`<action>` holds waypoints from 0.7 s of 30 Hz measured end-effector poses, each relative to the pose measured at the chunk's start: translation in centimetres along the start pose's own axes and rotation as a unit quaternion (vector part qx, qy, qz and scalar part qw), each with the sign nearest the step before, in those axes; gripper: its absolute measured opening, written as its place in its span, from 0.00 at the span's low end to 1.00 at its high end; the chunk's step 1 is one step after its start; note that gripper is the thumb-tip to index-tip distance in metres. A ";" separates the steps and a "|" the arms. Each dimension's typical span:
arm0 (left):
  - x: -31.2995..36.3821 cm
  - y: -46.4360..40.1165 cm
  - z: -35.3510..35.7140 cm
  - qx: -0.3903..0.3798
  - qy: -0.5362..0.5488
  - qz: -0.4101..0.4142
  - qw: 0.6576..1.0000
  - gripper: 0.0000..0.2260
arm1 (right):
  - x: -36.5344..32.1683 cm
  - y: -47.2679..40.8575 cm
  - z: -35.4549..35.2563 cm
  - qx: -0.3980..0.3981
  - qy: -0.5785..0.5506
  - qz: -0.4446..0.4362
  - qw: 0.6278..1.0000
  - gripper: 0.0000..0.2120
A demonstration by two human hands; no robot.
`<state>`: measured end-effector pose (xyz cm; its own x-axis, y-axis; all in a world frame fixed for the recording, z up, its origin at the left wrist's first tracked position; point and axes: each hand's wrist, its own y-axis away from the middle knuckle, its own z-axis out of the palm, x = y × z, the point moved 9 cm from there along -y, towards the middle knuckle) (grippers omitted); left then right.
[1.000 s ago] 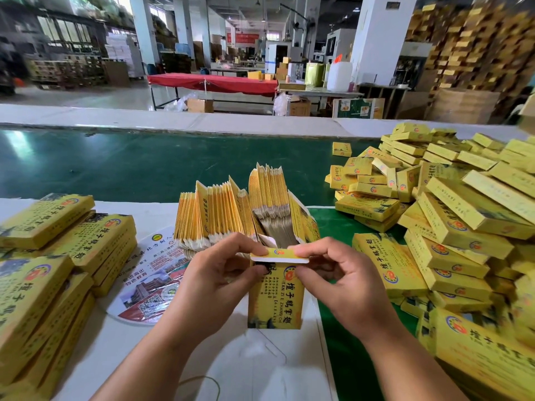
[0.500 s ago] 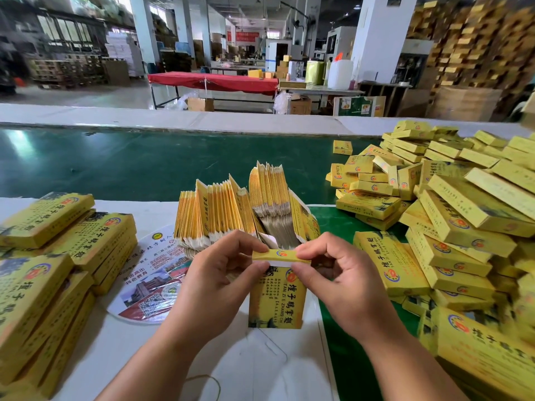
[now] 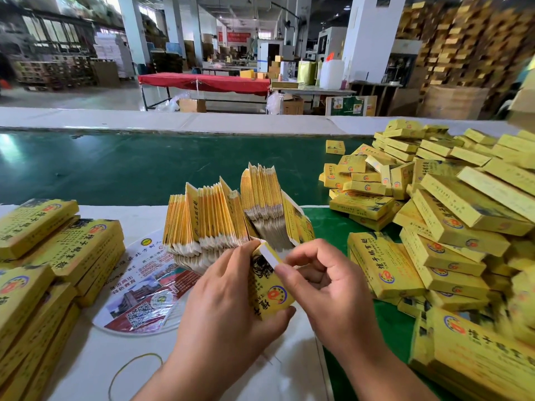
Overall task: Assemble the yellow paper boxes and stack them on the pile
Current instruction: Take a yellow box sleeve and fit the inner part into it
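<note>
Legible markings: box faces and printed sheet.
Assembled yellow box (image 3: 386,263) carries large black Chinese characters above a red-and-blue round emblem; round printed sheet (image 3: 144,287) carries Chinese lines and a QR code; smaller print unreadable.

**A:** What shows of the person?

**B:** Only two forearms and two hands, entering from the bottom edge. The left hand (image 3: 231,287) and right hand (image 3: 327,287) are both bare: no gloves.

**A:** Any sleeves?

**B:** None in view. Both forearms are uncovered as far back as the frame edge reaches, so whatever is worn above that cannot be told.

**A:** Jewellery, a watch?

**B:** No ring, watch or band shows on the visible fingers or wrists. The fingernails are short and unpainted, seen plainly on the right hand's fingers (image 3: 282,270).

**A:** Anything else of the body?

**B:** No. The torso, legs and face are out of view.
</note>
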<state>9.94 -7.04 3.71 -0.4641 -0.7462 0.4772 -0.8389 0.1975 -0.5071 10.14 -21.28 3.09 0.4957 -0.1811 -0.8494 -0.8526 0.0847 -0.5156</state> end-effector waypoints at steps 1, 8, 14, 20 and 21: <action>0.2 0.0 0.0 -0.006 -0.005 0.006 1.000 0.33 | 0.1 0.0 0.0 0.000 -0.007 0.008 1.000 0.03; 0.8 0.1 0.1 -0.028 -0.026 0.014 0.999 0.34 | -0.5 -0.2 -1.1 0.039 0.028 -0.012 0.999 0.05; 0.5 0.2 0.3 -0.024 -0.040 0.000 0.999 0.34 | -0.7 0.1 -0.6 0.032 0.054 -0.004 0.998 0.04; -0.1 0.3 0.2 -0.002 -0.002 -0.017 1.000 0.35 | -3.6 0.6 1.0 -0.006 0.178 -0.121 0.977 0.13; -0.2 0.3 0.1 0.001 0.006 -0.022 1.000 0.35 | -3.8 0.7 1.3 -0.011 0.196 -0.135 0.971 0.13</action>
<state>9.87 -6.91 3.36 -0.4296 -0.7463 0.5084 -0.8587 0.1634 -0.4858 7.91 -19.23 5.78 0.6040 -0.5534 -0.5736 -0.7061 -0.0377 -0.7071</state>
